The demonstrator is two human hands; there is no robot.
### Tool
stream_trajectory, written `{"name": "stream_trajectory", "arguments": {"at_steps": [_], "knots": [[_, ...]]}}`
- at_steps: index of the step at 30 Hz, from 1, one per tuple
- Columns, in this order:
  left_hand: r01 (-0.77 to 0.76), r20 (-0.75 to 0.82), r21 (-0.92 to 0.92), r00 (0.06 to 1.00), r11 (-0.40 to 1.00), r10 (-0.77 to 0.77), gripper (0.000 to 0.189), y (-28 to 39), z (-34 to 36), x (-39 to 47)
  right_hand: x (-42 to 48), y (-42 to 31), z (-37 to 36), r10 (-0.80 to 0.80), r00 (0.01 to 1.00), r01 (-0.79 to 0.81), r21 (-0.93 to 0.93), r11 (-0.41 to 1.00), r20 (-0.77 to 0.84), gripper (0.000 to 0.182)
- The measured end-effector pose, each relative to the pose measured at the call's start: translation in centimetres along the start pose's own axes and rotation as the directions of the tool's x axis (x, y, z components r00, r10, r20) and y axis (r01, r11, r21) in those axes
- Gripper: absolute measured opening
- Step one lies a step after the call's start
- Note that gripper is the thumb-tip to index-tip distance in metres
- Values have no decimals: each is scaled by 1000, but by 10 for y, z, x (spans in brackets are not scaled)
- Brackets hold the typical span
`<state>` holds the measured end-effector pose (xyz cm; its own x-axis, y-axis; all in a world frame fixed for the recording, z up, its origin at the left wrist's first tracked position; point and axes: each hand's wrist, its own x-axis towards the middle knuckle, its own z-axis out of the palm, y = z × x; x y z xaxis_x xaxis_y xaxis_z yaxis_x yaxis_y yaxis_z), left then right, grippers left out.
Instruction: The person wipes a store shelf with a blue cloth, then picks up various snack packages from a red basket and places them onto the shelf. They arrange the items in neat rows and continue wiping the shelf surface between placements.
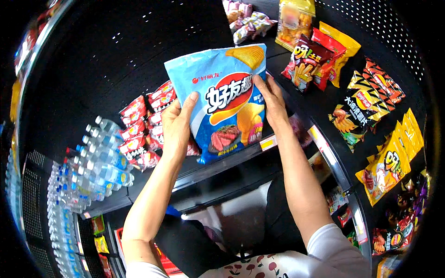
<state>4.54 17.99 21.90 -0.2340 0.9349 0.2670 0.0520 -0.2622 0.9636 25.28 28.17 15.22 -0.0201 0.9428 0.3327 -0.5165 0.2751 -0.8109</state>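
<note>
Between my two hands is a blue bag of potato chips [222, 104], its printed front turned up towards me. My left hand [179, 120] grips the bag's left edge, thumb on the front. At the right edge, my right hand [273, 100] holds it the same way, with its fingers partly hidden behind. The bag is held over the front edge of a black shelf [215, 163]. Just behind my left hand, red-and-white snack packs [134, 132] lie in rows on the shelf, partly covered by the bag.
Clear plastic water bottles [104, 156] stand in rows at the left. On the right, the curved shelf carries a brown snack bag [304, 62], black Lay's chip bags [361, 107] and yellow snack bags [389, 166]. Small wrapped snacks [248, 22] lie at the back. Price tags [268, 142] line the shelf edge.
</note>
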Motion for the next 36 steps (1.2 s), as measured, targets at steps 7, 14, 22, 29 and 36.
{"name": "stream_trajectory", "arguments": {"at_steps": [7, 14, 22, 29, 36], "knots": [[16, -62, 60, 998, 998, -12, 28, 27, -66, -57, -43, 16, 36, 92, 956, -132, 130, 983, 280, 28], [-271, -44, 349, 951, 897, 305, 51, 56, -112, -91, -80, 18, 78, 112, 944, -164, 149, 975, 309, 26], [-259, 119, 770, 956, 584, 267, 29, 75, -114, -113, -107, 14, 94, 127, 923, -177, 109, 978, 364, 23], [-169, 74, 779, 981, 604, 179, 18, 87, -140, -126, -116, 31, 109, 126, 904, -168, 69, 983, 409, 21], [-65, -76, 680, 985, 730, 158, 21, 139, -198, -160, -100, 36, 103, 28, 915, 16, -106, 994, 402, 35]]}}
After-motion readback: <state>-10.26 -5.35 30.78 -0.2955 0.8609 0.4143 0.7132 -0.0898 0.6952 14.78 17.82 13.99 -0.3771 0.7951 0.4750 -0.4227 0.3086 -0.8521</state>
